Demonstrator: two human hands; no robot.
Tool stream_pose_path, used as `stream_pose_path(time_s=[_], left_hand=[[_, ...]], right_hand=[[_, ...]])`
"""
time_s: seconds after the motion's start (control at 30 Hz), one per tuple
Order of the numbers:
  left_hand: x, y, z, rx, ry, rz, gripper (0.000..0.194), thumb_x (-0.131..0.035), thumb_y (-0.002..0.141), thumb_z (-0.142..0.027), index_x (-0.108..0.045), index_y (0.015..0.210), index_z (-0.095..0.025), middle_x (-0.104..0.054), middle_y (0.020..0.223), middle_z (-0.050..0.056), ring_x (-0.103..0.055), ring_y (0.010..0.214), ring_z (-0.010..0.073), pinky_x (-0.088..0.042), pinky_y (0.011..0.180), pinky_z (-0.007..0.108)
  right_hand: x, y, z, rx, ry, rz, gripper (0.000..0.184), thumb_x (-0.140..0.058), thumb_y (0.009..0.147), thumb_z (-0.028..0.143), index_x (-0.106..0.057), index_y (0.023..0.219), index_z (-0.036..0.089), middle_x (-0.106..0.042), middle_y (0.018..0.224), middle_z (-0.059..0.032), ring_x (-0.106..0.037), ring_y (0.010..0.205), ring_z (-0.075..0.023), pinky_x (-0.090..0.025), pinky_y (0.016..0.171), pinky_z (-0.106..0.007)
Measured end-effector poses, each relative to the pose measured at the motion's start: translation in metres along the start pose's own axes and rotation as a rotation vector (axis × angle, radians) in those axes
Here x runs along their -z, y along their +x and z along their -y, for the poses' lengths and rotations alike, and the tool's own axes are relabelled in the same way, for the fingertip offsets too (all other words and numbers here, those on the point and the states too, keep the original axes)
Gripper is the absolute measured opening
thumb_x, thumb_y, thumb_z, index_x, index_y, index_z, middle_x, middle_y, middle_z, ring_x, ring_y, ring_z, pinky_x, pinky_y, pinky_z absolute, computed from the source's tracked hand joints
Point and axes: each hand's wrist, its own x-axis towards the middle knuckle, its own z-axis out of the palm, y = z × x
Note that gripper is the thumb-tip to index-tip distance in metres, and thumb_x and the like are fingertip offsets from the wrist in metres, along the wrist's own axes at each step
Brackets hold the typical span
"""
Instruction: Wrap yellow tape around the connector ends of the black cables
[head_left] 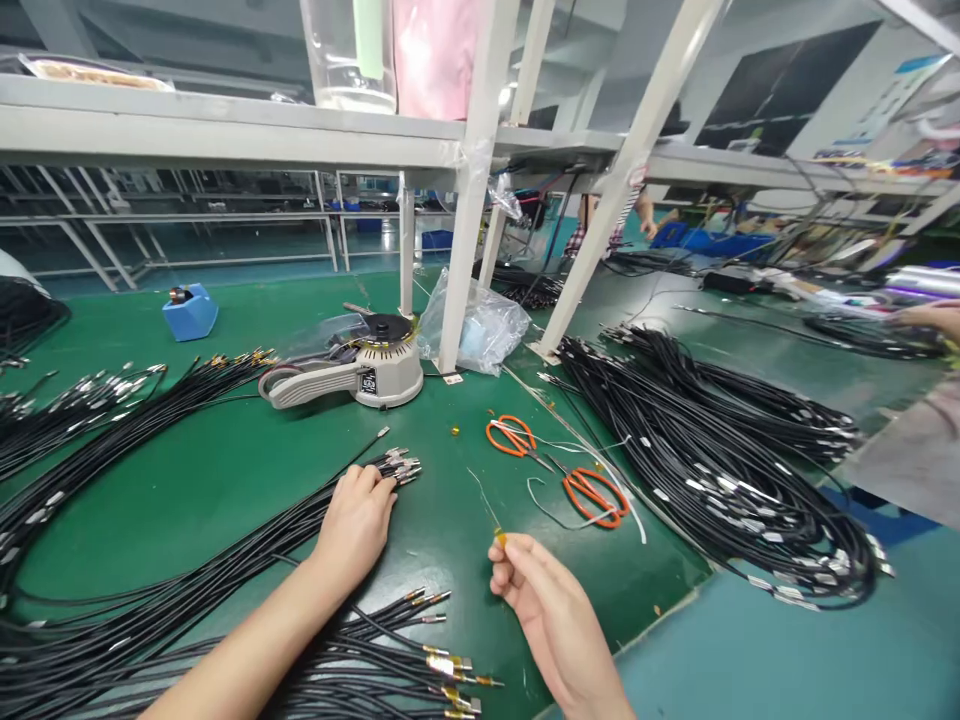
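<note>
Left hand (356, 515): resting over the near side of the central cable bundle, the fingers bending close together; whether they are closing round a cable cannot be told.
Right hand (544, 605): pinching the amber tape piece between thumb and fingertips, the palm turning inward.
Amber tape piece (500, 538): standing out from the right fingertips, above the table and to the right of the cable ends.
Thin strand (484, 495): extending up and leftward from the amber tape piece.
Central cable bundle (289, 527): running from the left edge to beneath the left hand, its metal ends showing just beyond the fingers.
Lower cables (397, 655): lying nearer the wearer, several ends bearing amber wrapping.
Orange-handled scissors (592, 496): lying beyond the right hand, white strips (559, 518) curling beside them.
Round pale device (390, 378): standing beyond the left hand, near a clear plastic bag (487, 330).
Right cable pile (720, 470): spreading in dark loops with white tags.
Green table (450, 560): supporting all of these.
Co-worker (646, 212): reaching out behind the uprights, partly hidden.
</note>
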Motion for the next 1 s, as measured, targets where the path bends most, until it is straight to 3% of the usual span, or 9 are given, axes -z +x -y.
stream_pose_path(time_s=[0.27, 0.4, 0.53, 0.7, 0.83, 1.0], left_hand=[[0.008, 0.01, 0.002, 0.019, -0.084, 0.022, 0.019, -0.049, 0.085, -0.014, -0.063, 0.073, -0.018, -0.06, 0.074, 0.006, -0.056, 0.075, 0.0217, -0.045, 0.074, 0.034], [0.023, 0.004, -0.003, 0.082, -0.227, 0.008, 0.016, -0.046, 0.087, -0.019, -0.061, 0.083, -0.018, -0.064, 0.079, 0.004, -0.06, 0.077, 0.0188, -0.048, 0.073, 0.031], [0.039, -0.008, -0.016, 0.192, -0.451, -0.005, 0.021, -0.046, 0.089, -0.025, -0.06, 0.103, -0.019, -0.067, 0.081, 0.0, -0.064, 0.073, 0.0131, -0.052, 0.066, 0.023], [0.054, -0.027, -0.033, 0.356, -0.812, -0.046, 0.014, -0.058, 0.082, -0.029, -0.071, 0.086, -0.023, -0.07, 0.087, 0.001, -0.065, 0.082, 0.016, -0.052, 0.071, 0.024], [0.058, -0.037, -0.038, 0.297, -0.848, -0.129, 0.014, -0.058, 0.083, -0.024, -0.07, 0.091, -0.023, -0.068, 0.085, 0.002, -0.064, 0.08, 0.0155, -0.053, 0.069, 0.025], [0.059, -0.043, -0.039, 0.176, -0.785, -0.197, 0.016, -0.055, 0.086, -0.018, -0.068, 0.095, -0.023, -0.065, 0.083, 0.002, -0.063, 0.076, 0.0141, -0.053, 0.065, 0.024]], right_hand=[[0.01, -0.01, -0.004, 0.022, -0.018, 0.075, 0.024, -0.071, 0.074, 0.041, -0.067, 0.073, 0.017, -0.061, 0.071, -0.0004, -0.049, 0.063, -0.0117, -0.041, 0.061, -0.024], [0.009, -0.011, -0.005, 0.03, -0.024, 0.056, 0.025, -0.071, 0.074, 0.042, -0.068, 0.074, 0.017, -0.062, 0.073, -0.0004, -0.05, 0.063, -0.0116, -0.042, 0.062, -0.024], [-0.008, -0.019, -0.001, 0.047, -0.142, 0.078, 0.027, -0.067, 0.076, 0.044, -0.071, 0.081, 0.018, -0.067, 0.076, -0.0032, -0.056, 0.07, -0.0149, -0.045, 0.068, -0.026], [-0.044, -0.033, 0.002, 0.052, -0.197, 0.169, 0.032, -0.067, 0.077, 0.045, -0.072, 0.097, 0.02, -0.071, 0.093, -0.0074, -0.064, 0.089, -0.0221, -0.048, 0.084, -0.034], [-0.061, -0.041, -0.004, 0.046, -0.152, 0.157, 0.034, -0.068, 0.076, 0.045, -0.072, 0.099, 0.02, -0.071, 0.097, -0.009, -0.064, 0.096, -0.0256, -0.049, 0.087, -0.037], [-0.067, -0.046, -0.011, 0.045, -0.117, 0.156, 0.033, -0.069, 0.076, 0.044, -0.073, 0.098, 0.019, -0.072, 0.097, -0.0104, -0.065, 0.097, -0.0272, -0.051, 0.085, -0.038]])
